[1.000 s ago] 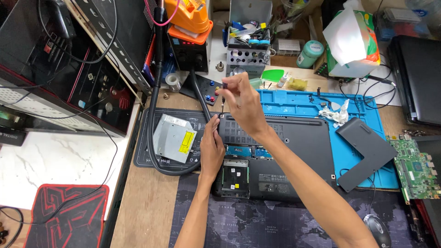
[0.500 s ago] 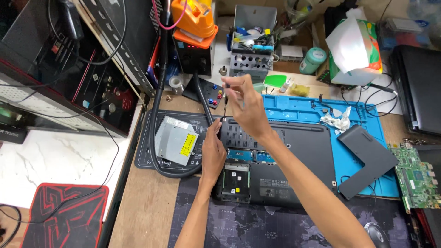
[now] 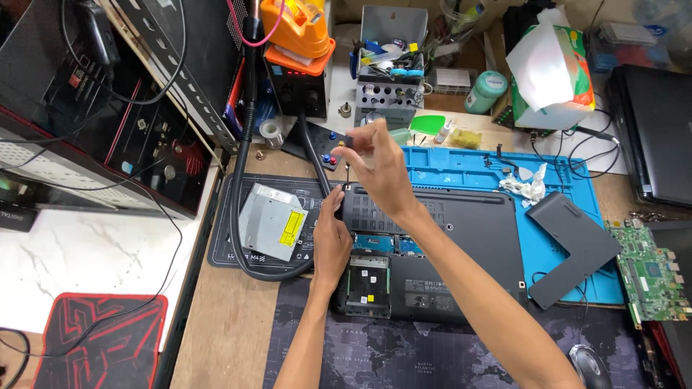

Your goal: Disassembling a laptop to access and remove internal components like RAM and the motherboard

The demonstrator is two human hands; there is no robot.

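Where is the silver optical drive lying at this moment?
In the head view, the silver optical drive lies on the dark mat left of the upturned laptop, just left of the left hand, inside the loop of the black hose.

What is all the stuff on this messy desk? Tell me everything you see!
laptop: 1, black, upside down, bottom cover off, centre
cover panel: 1, dark grey, on blue mat
blue mat: 1, under laptop
disc drive: 1, silver, left of laptop
circuit board: 1, green, right edge
tool holder: 1, grey, back
tissue box: 1, green, back right
mouse: 1, black, bottom right
screwdriver: 1, thin, upright at laptop corner
left hand: on laptop's left edge
right hand: holding screwdriver
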